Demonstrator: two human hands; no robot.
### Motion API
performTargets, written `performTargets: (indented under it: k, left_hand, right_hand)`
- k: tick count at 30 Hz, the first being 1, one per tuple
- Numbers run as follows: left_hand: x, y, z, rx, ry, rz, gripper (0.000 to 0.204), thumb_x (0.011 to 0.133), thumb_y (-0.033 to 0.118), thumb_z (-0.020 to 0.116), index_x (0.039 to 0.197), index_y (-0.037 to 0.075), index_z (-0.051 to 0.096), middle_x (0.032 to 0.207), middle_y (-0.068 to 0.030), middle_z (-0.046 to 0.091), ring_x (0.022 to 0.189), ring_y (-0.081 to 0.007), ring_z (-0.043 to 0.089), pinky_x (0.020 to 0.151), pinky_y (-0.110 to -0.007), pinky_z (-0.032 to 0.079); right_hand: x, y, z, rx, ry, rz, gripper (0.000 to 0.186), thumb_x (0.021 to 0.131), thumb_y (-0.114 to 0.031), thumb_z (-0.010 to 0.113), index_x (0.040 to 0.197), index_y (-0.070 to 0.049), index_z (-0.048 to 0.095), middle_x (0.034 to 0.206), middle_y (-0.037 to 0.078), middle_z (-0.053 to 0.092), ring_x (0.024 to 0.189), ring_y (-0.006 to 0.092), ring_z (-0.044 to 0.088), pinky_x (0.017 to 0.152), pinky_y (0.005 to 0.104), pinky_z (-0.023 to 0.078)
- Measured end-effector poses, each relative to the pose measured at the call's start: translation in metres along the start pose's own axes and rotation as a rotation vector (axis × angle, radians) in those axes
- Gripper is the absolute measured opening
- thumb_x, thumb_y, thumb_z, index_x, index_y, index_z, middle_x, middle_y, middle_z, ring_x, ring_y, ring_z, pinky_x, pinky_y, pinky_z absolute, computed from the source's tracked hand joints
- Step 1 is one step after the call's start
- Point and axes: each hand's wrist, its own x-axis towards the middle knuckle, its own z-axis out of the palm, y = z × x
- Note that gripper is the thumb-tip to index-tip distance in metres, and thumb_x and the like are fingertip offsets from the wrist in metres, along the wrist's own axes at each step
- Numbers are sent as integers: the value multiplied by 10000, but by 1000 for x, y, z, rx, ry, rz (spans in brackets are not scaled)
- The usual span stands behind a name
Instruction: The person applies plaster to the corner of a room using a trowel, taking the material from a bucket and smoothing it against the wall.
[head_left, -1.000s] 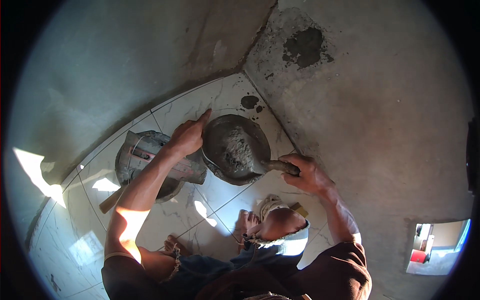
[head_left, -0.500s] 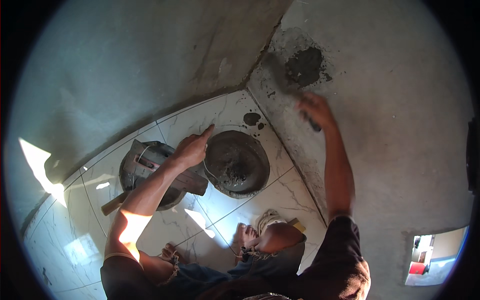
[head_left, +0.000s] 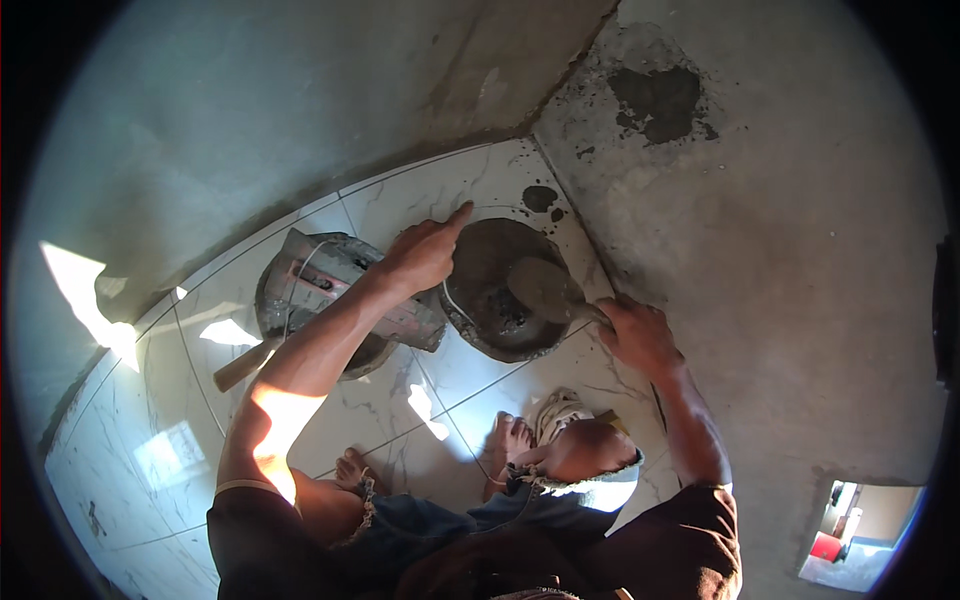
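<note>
My right hand (head_left: pixel 640 335) is closed round the handle of a trowel (head_left: pixel 545 288). The trowel's rounded, mortar-coated blade lies over the inside of a dark mortar bucket (head_left: pixel 500 340) with a thin wire handle. At that bucket's upper left rim is my left hand (head_left: pixel 425 255), its index finger stretched out along the edge and the other fingers curled, partly hidden. Beneath my left forearm, a second bucket (head_left: pixel 272 300) carries a grey, reddish rectangular float (head_left: pixel 410 322) across its top. A wooden handle (head_left: pixel 240 368) sticks out at its lower left.
Wet dark mortar (head_left: pixel 655 103) covers a patch of the right wall near the corner. Mortar drops (head_left: pixel 540 198) lie on the white tiled floor (head_left: pixel 390 440) beside the bucket. My bare feet (head_left: pixel 512 440) are close below, near a pale bundled cloth (head_left: pixel 560 410).
My right hand has brought the trowel down from the wall patch into the bucket. My left hand stays at the rim. The whole view has shifted, with the floor things higher and further right.
</note>
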Motion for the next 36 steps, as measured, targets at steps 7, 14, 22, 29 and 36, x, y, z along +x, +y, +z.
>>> performTargets:
  k: [7, 14, 22, 29, 36]
  left_hand:
    - [0, -4, 1, -7, -14, -17, 640, 885, 48, 476, 1485, 92, 258, 969, -280, 632, 941, -421, 622, 834, -487, 478]
    - [-2, -1, -1, -27, -12, 21, 640, 891, 61, 482, 1489, 93, 253, 963, -275, 633, 929, -419, 621, 830, -483, 472]
    - [2, -7, 2, 6, 1, 25, 642, 888, 66, 488, 1487, 79, 258, 974, -270, 635, 934, -400, 629, 829, -479, 476]
    - [8, -6, 5, 115, -32, 9, 706, 800, -11, 500, 1469, 55, 284, 923, -272, 654, 873, -416, 648, 779, -506, 512]
    - [-2, 5, -9, 14, -15, -23, 708, 823, 11, 511, 1484, 81, 267, 940, -282, 651, 906, -418, 641, 808, -492, 511]
  right_hand:
    - [67, -29, 19, -374, -116, -117, 125, 831, -113, 594, 950, -78, 605, 895, 126, 625, 766, 306, 689, 667, 393, 570]
    - [39, 21, 51, 417, -164, -120, 354, 764, -138, 683, 1103, -47, 637, 916, 122, 687, 812, 265, 681, 714, 339, 539]
    - [-2, 8, -6, 574, 17, 162, 368, 754, -105, 724, 1103, -33, 634, 855, 132, 664, 739, 231, 647, 676, 334, 520]
    - [18, -19, -88, 625, 150, -78, 398, 755, -108, 772, 1096, 33, 623, 853, 124, 659, 708, 179, 621, 648, 296, 494]
    - [75, 14, -129, 1257, -101, -20, 344, 805, -118, 719, 1116, -4, 627, 863, 79, 674, 647, 140, 633, 557, 283, 513]
